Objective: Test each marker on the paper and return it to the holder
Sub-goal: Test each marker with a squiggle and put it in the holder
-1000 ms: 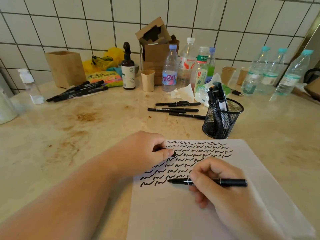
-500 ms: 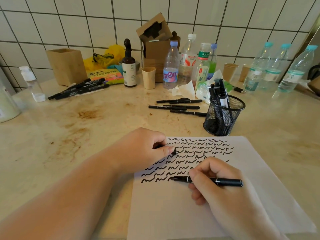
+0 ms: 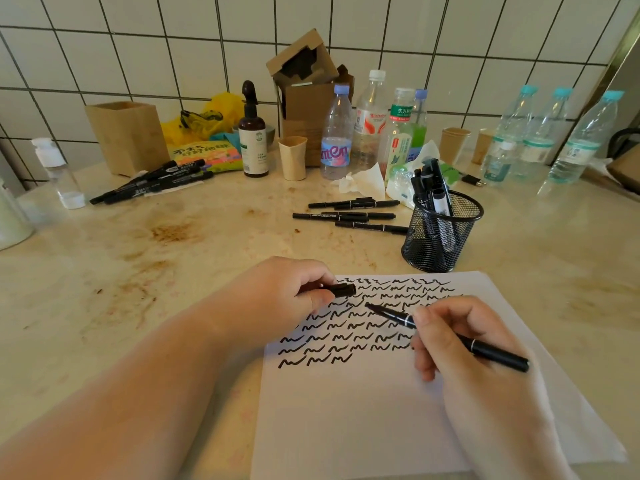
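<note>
A: What are the hands doing?

B: The right hand point(image 3: 460, 344) has its fingers pinched round a slim black marker point(image 3: 446, 336), tip bare and raised just over the paper point(image 3: 363, 410). The left hand point(image 3: 277, 299) pinches the small black cap point(image 3: 343, 290) beside that tip.

A: And the paper?

B: A thin white sheet, flat, covered with rows of black squiggles in its upper half.

A: The holder?

B: A round black wire-mesh cup point(image 3: 441, 233) just behind the sheet, several markers upright inside. More loose markers point(image 3: 349, 216) lie to its left.

A: The surface?

B: A glossy beige stone worktop point(image 3: 138, 289) with brown stains, under a white-tiled wall point(image 3: 138, 46); clear plastic bottles point(image 3: 554, 133) and a cardboard box point(image 3: 304, 98) stand along it.
</note>
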